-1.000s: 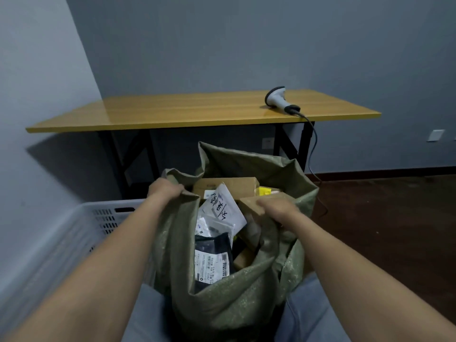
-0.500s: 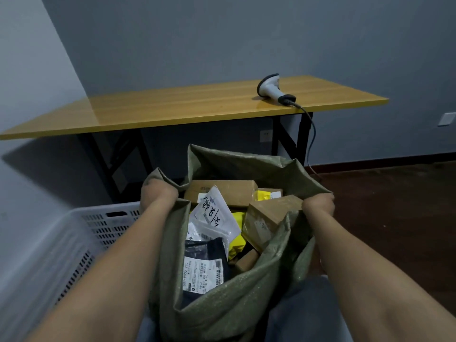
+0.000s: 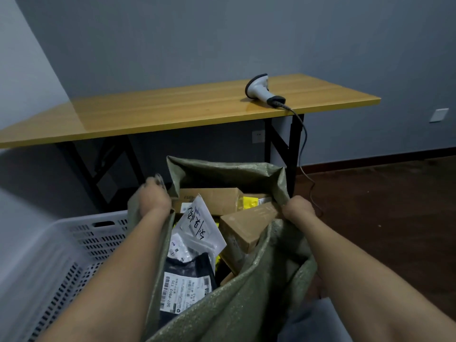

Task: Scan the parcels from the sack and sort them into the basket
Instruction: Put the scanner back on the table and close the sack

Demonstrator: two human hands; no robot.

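1. The left hand (image 3: pixel 154 198) grips the rim of the green woven sack (image 3: pixel 246 304) at its 10 o'clock edge, fingers curled over the fabric.
2. The right hand (image 3: pixel 298 208) clutches the rim at 2 o'clock in a closed fist, and the mouth gapes between the two hands.
3. Parcels fill the sack. A white mailer (image 3: pixel 199 225) with handwritten marks lies on top, with a black poly mailer (image 3: pixel 187 275) bearing a printed label at its 6 o'clock. A brown cardboard box (image 3: pixel 246 225) sits at its 3 o'clock and a longer carton (image 3: pixel 212 198) at 12.
4. The white perforated basket (image 3: pixel 74 243) stands just beside the sack at 9 o'clock, and the left forearm crosses in front of it.
5. A wooden table (image 3: pixel 172 112) on black legs stands beyond the sack at 12 o'clock. A handheld barcode scanner (image 3: pixel 259 91) lies on it at 1 o'clock.
6. The scanner cable (image 3: pixel 304 134) drops over the table's front edge toward the dark floor (image 3: pixel 382 206).
7. The sack's raised far flap hides the lower part of the table legs.
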